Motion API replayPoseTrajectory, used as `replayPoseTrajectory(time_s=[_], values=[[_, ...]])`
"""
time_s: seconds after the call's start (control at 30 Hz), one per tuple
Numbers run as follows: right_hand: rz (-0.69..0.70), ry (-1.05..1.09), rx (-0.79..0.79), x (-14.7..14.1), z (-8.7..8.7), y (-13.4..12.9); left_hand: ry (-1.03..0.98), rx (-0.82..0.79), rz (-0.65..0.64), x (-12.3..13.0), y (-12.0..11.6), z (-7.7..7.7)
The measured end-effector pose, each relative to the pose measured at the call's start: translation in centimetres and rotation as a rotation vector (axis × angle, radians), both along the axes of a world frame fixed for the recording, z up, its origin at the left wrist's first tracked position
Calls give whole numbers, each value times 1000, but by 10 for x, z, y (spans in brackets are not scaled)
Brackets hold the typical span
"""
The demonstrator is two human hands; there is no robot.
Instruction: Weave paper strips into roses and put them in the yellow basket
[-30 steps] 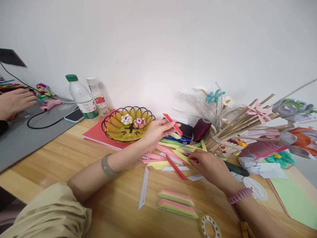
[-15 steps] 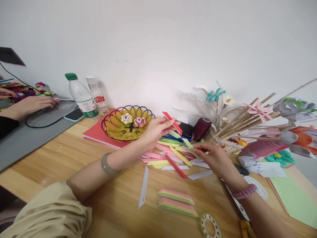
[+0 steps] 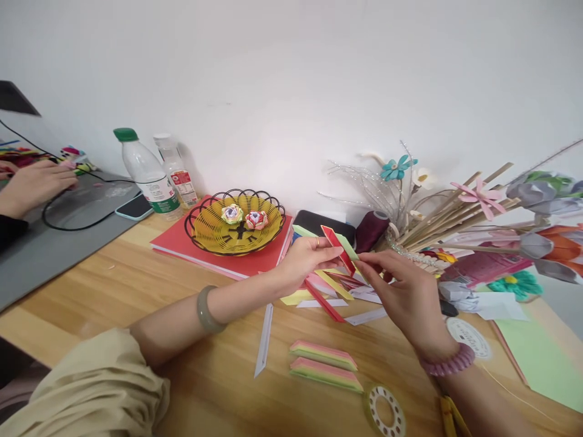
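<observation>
My left hand pinches a folded red paper strip between thumb and fingers, above the table. Fingertips of my right hand grip a folded light green paper strip, which lies right against the red one; whether it is slotted in cannot be told. Beneath both hands is a loose pile of folded strips in yellow, pink, white and red, with a red strip on top. Nearer me lie two layered pink-and-green strip bundles, side by side. A white folded strip lies apart, left of them.
A yellow woven basket with two paper flowers stands on a red book. Bottles and a phone are at left, near another person's hand. A tape roll lies in front; craft flowers crowd the right.
My left hand has come down and right with the red strip. My right hand has brought the green strip against it. The other person's hand has shifted left.
</observation>
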State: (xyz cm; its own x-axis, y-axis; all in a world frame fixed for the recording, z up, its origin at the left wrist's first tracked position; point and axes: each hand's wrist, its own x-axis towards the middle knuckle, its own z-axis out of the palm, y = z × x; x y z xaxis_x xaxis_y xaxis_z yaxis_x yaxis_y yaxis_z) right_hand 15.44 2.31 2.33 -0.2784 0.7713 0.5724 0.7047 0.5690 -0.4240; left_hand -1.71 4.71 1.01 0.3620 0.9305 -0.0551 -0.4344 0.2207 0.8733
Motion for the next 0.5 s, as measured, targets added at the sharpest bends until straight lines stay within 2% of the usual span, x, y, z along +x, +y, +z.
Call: replayPoseTrajectory(time_s=[0.33,0.5], values=[[132,-61,124,-6,-2,-1,-16,33,-34,3,-1,-2],[176,-101,119,-5,-3,-2,-35,49,-77,3,-2,-2]])
